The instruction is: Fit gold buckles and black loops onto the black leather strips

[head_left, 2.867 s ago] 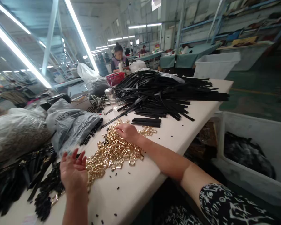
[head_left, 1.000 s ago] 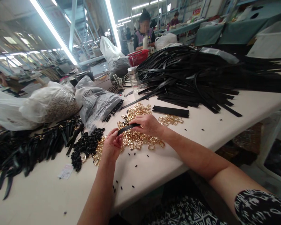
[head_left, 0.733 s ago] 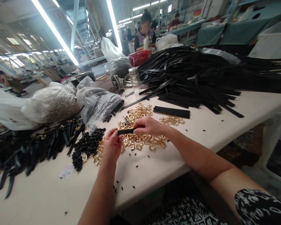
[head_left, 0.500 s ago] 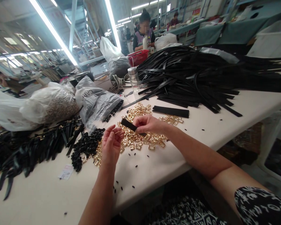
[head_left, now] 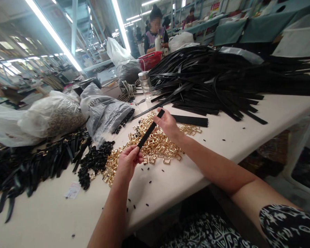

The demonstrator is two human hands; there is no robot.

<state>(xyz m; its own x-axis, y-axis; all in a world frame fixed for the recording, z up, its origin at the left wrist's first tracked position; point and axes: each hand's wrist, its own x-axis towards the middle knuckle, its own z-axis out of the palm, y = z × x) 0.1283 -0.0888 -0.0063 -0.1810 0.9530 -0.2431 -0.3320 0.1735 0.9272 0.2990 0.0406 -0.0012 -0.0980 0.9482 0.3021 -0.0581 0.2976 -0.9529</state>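
A short black strap (head_left: 148, 133) slants over the heap of gold rectangular buckles (head_left: 157, 148). My left hand (head_left: 128, 161) pinches its lower end between thumb and fingers. At the upper end, my right hand (head_left: 169, 128) has its thumb and fingertips closed on the strap; part of that grip is hard to make out. Behind my right wrist lies a flat stack of similar black strips (head_left: 193, 120). Left of the buckles is a pile of small black pieces (head_left: 96, 160), close to my left hand.
Long black straps (head_left: 204, 79) are heaped across the back right. A clear bottle (head_left: 145, 88) stands beside them. Grey and clear plastic bags (head_left: 100, 106) and finished-looking black straps (head_left: 41, 162) fill the left. A person (head_left: 155, 32) sits beyond the table (head_left: 170, 186).
My left hand has closed on the strap's lower end. My right hand has moved up and away, and the strap now stretches between both hands.
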